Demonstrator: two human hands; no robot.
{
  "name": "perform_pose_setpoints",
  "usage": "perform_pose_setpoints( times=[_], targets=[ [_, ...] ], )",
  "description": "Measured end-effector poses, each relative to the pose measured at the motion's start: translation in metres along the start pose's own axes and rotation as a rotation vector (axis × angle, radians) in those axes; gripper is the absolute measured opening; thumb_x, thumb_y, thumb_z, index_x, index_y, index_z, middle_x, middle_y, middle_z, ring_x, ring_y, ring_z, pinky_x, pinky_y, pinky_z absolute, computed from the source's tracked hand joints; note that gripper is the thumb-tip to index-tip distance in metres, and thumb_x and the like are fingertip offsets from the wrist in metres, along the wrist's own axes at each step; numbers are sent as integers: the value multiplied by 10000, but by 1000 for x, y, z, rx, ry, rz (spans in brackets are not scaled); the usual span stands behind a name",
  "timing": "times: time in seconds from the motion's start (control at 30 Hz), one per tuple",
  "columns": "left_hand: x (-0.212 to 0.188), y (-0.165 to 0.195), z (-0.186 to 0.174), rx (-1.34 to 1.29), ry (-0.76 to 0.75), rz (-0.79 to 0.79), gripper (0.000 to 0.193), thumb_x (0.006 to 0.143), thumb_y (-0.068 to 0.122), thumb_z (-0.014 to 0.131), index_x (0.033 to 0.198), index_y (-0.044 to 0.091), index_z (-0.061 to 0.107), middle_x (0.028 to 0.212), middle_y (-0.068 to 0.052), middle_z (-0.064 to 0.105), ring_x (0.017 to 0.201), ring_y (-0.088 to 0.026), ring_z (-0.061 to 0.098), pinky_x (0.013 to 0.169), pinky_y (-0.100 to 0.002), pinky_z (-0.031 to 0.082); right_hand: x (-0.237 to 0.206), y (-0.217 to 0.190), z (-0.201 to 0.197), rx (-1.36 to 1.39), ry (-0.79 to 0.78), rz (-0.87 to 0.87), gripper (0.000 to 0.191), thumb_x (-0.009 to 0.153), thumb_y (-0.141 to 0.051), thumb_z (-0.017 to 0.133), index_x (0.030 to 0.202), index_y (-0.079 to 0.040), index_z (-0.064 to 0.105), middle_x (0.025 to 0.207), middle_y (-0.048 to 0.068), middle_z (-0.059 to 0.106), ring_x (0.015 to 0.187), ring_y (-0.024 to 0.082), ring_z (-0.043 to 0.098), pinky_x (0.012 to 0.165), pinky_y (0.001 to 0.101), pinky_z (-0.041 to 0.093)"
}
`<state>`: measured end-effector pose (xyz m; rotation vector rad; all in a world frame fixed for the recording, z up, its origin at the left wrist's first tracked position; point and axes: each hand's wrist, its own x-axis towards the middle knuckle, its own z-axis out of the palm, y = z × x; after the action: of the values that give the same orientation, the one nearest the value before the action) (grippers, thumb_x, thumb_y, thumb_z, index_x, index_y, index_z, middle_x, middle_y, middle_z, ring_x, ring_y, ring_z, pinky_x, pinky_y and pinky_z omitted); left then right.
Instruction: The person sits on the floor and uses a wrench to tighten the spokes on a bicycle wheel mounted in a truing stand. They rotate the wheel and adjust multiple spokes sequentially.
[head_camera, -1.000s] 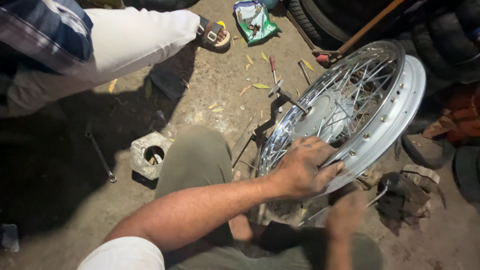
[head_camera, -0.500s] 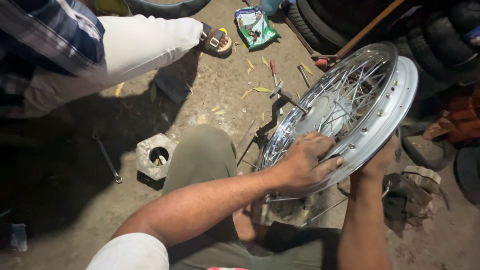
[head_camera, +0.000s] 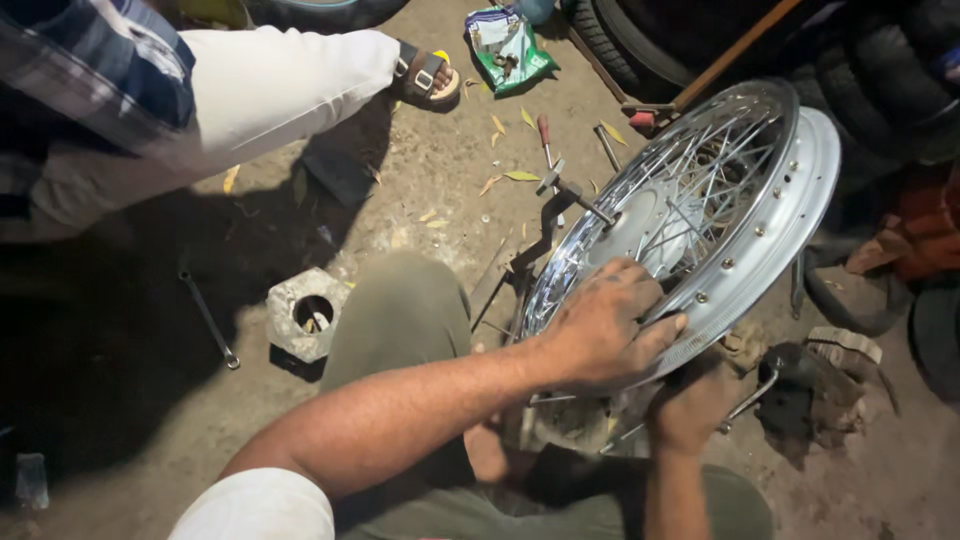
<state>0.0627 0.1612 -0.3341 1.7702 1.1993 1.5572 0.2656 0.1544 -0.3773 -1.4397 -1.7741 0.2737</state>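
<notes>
A chromed spoked wheel rim (head_camera: 790, 200) stands tilted on a dark metal stand (head_camera: 545, 235), its axle sticking out to the left. My left hand (head_camera: 605, 325) lies over the rim's lower edge, fingers curled onto the rim and spokes. My right hand (head_camera: 688, 408) is a closed fist just under the rim, partly hidden by it. A thin metal tool (head_camera: 755, 388) sticks out of the fist to the right. My knee in olive trousers (head_camera: 400, 310) is bent beside the stand.
Another person's white-trousered leg (head_camera: 270, 85) and sandalled foot (head_camera: 428, 75) reach in from the upper left. On the dirt floor lie a concrete block with a hole (head_camera: 305, 315), a spanner (head_camera: 208, 320), a red-handled screwdriver (head_camera: 545, 135) and a green packet (head_camera: 508, 42). Tyres (head_camera: 880, 70) crowd the upper right.
My right hand has dropped from the rim's right edge to a spot beneath the rim. My left hand stays on the lower rim.
</notes>
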Motion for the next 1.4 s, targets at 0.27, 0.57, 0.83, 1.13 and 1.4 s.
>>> perform_pose_setpoints(
  times=[0.27,0.57,0.83,1.13,1.4],
  targets=[
    [-2,-5,5,-58,-22,25,287,963,279,650,1004,-4,664,1024,-186,634,1063,-361,589,974,-477,462,100,-32,7,502,18,39,198,1082,-108,530,1216,2,625,1046,29,676,917,143,642,791,274,526],
    [6,-6,5,-112,-25,1,265,989,282,648,990,19,670,989,-163,664,1032,-341,619,951,-451,507,-55,45,18,-248,-35,-139,185,994,-78,575,1081,65,653,965,92,668,869,205,616,764,332,480],
    [1,9,-5,-64,-11,-59,374,997,353,626,1125,3,657,1038,-175,667,1073,-329,619,964,-457,492,3,61,-18,336,-323,195,182,958,-37,553,971,89,684,828,28,668,736,104,567,667,269,451],
    [119,37,15,47,-61,-287,421,877,344,615,1098,-1,712,1091,-260,696,1054,-425,649,914,-532,501,-51,152,-50,314,-452,272,311,868,-94,582,1114,43,714,792,49,676,696,144,592,616,309,477],
    [274,7,45,360,-185,-114,310,768,277,558,900,143,804,933,-140,764,869,-346,750,764,-461,576,-59,117,-50,-274,-465,288,241,938,-165,615,1064,-25,764,693,144,654,617,239,635,630,385,499]
  ],
)
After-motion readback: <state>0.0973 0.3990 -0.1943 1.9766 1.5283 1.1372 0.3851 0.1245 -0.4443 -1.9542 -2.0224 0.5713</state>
